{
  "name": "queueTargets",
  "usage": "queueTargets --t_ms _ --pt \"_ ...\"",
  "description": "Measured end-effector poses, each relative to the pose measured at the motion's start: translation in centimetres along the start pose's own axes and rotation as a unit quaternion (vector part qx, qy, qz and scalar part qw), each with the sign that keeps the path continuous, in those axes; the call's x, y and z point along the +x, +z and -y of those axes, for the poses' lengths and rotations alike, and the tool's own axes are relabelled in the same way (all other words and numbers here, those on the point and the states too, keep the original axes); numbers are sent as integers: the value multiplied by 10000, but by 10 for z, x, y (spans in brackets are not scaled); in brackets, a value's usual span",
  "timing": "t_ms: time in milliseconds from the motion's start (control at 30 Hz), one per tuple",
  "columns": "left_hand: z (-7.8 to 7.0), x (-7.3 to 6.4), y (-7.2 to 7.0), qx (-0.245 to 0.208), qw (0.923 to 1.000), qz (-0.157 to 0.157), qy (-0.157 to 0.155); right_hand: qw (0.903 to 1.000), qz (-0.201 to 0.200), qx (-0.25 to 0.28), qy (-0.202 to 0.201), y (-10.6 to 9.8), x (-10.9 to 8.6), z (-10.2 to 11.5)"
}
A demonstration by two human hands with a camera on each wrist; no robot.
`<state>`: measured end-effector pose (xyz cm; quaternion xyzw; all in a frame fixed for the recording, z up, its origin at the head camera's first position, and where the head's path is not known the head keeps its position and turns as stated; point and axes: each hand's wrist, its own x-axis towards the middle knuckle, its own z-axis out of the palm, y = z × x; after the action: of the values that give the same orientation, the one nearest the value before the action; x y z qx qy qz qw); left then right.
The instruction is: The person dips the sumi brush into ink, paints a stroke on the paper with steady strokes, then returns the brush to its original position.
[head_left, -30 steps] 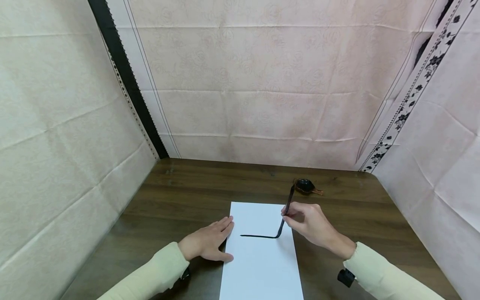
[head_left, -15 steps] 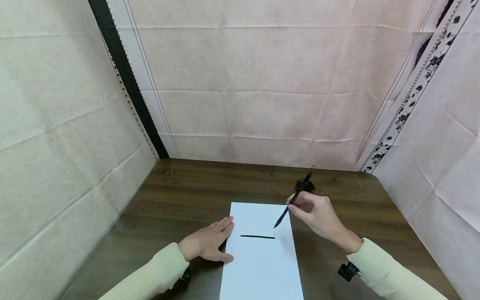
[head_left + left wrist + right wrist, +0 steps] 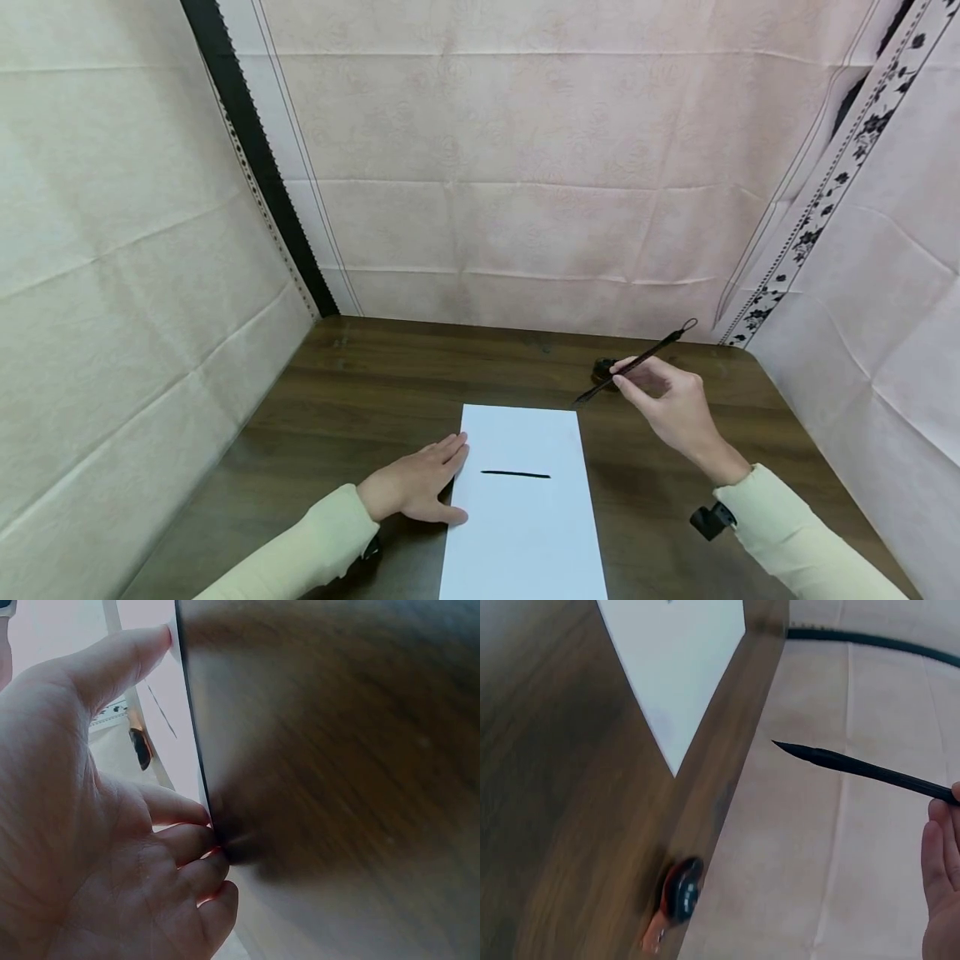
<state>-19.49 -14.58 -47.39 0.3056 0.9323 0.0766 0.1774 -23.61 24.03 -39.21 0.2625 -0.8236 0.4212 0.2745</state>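
Note:
My right hand (image 3: 671, 408) pinches a dark ink brush (image 3: 637, 361) between thumb and fingers, held in the air beyond the paper's far right corner. Its black tip (image 3: 799, 750) points left and is off the sheet. A white sheet of paper (image 3: 525, 533) lies on the table, bearing one short, level black stroke (image 3: 516, 474). My left hand (image 3: 416, 483) rests flat with spread fingers on the paper's left edge. A small dark, glossy dish (image 3: 682, 890) with an orange-brown, handle-like end stands behind the paper; in the head view the right hand and brush partly cover it.
The brown wooden table (image 3: 300, 467) is bounded by pale cloth walls (image 3: 525, 208) at the back and both sides. A dark band (image 3: 258, 158) runs down the left corner, and a floral border (image 3: 810, 233) down the right one.
The brush tip has lifted off the end of the stroke. My right hand has carried the brush up and right, away from the paper towards the dish. My left hand stays put.

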Motion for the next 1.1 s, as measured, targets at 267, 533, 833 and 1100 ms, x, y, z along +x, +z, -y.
queueTargets --t_ms 267,533,833,1100 --pt "0 -1 -1 -23 10000 21 -21 9923 -786 -466 -838 -15 6 -29" --pt "-2 -3 -2 -93 9999 38 -36 9748 -1002 -1379 -1438 -24 7 -54" --pt "-1 -4 -2 -40 10000 47 -15 9526 -353 -2056 -2216 -28 2 -78" --pt "-1 -5 -2 -61 9999 73 -57 8937 418 -2917 -3384 -26 -4 -92"
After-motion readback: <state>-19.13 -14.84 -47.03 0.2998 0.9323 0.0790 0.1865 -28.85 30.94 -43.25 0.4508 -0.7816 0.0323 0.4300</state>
